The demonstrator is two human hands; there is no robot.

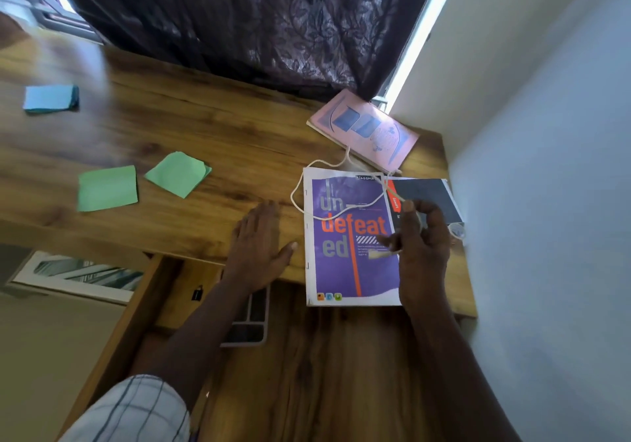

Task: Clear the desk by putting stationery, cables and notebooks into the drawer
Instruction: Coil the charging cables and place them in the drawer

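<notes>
The right grip is pinching the white cable above the purple notebook at the tabletop's near right. The cord is looping left off the cover and trailing far toward the pink notebook. The left grip is lying spread flat just left of the purple notebook, above the open drawer.

Daylight shines in through a bright gap beside the dark curtain, upper right. The desk looks dim. The upper left is smeared and blurry, and the edges bend.
</notes>
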